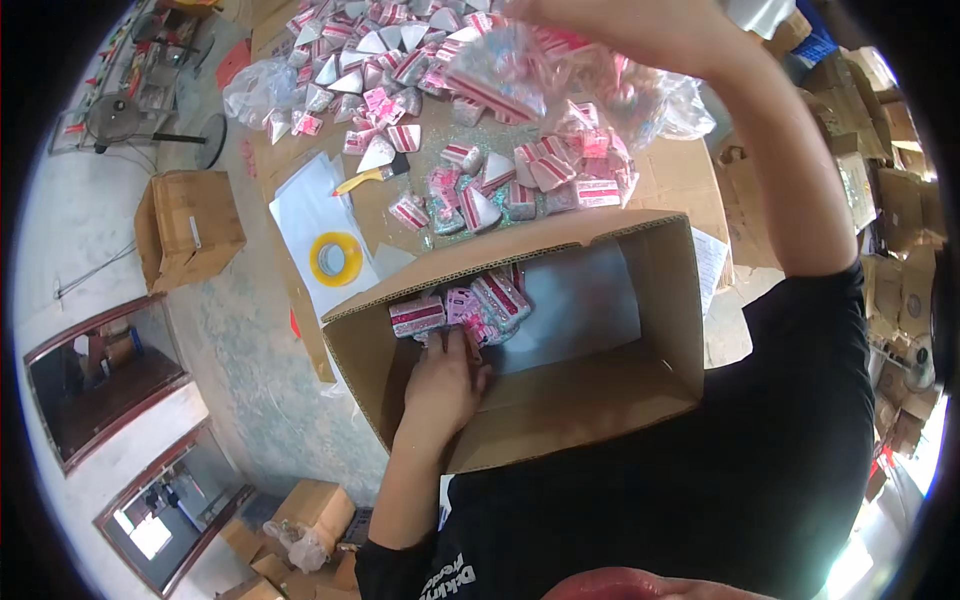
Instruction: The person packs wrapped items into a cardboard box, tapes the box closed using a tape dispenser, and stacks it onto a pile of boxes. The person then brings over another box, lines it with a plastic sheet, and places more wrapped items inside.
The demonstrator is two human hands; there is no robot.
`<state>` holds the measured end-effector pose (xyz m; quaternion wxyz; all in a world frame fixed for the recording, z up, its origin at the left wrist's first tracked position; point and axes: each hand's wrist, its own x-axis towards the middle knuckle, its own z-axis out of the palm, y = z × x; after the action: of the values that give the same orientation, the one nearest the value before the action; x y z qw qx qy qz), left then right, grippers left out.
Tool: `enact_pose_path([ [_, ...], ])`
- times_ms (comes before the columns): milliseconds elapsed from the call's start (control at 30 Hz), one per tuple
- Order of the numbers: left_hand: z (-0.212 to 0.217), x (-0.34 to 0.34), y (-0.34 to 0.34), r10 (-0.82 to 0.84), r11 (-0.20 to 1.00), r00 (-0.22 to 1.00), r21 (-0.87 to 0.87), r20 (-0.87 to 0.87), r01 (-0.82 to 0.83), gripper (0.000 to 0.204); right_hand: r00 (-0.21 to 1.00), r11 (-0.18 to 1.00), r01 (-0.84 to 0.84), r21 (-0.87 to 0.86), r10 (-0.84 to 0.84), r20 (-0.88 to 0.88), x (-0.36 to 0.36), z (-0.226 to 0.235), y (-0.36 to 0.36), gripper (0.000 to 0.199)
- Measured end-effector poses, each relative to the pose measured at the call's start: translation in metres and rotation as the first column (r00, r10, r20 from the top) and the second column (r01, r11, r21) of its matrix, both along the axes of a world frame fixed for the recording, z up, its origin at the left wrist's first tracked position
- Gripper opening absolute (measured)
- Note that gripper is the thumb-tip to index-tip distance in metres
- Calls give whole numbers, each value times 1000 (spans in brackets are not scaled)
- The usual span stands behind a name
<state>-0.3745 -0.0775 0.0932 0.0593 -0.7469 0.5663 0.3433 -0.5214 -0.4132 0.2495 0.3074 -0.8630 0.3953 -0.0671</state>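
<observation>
1. Pink-and-silver wedge-shaped plastic packets (pixel 470 310) sit stacked in the far-left corner of the open brown cardboard box (pixel 600 400), and the left hand (pixel 440 385) is right down in there with them.
2. Left hand: fingers curled, fingertips pressing on the nearest packet; whether it is actually gripped cannot be told from this angle.
3. Right hand (pixel 620 25) is up high at the top edge of the view, closed on a clear plastic bag of pink-striped packets (pixel 520 75) that hangs below it over the table.
4. Edges now: the box's far wall stands just behind the stack and the left wall just beside it, so the packets are hemmed in on two sides.
5. Open room: the right half of the box floor shows bare and pale, well apart from the stack, with plenty of space there.
6. Direction: the packets in the box lie tilted, long axes running roughly from the near left toward the far right, leaning one against the next.
7. Beyond the far wall, a loose heap of matching wedge packets (pixel 480 190) spreads across the brown cardboard-covered table (pixel 680 175), pointing every which way.
8. Left of the heap, a yellow roll of tape (pixel 336 257) lies flat on a white sheet (pixel 305 215), near the box's far-left corner, with a yellow-handled scraper (pixel 368 178) just beyond it.
9. Off the table to the left, a small closed cardboard carton (pixel 190 225) stands on the floor, well clear.
</observation>
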Motion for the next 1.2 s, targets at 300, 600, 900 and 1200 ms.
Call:
enact_pose_path([
  [300, -1, -29, 21, -214, 977, 973, 4, -90, 215, 58, 752, 974, 164, 156, -226, 619, -131, 72, 93, 42],
  [600, -25, -29, 63, -443, 871, 881, -311, -166, 379, 35, 976, 647, -120, 753, -62, 209, -102, -29, 179, 11],
  [900, -14, -46, 55, -471, 882, 854, -114, -220, 457, 39, 916, 862, -401, 311, 372, 150, -111, -67, 170, 23],
  [1200, -30, -62, 78, -444, 890, 879, 27, -175, 455, 29, 985, 981, -164, -100, 157, -78, -88, -248, -50, 64],
])
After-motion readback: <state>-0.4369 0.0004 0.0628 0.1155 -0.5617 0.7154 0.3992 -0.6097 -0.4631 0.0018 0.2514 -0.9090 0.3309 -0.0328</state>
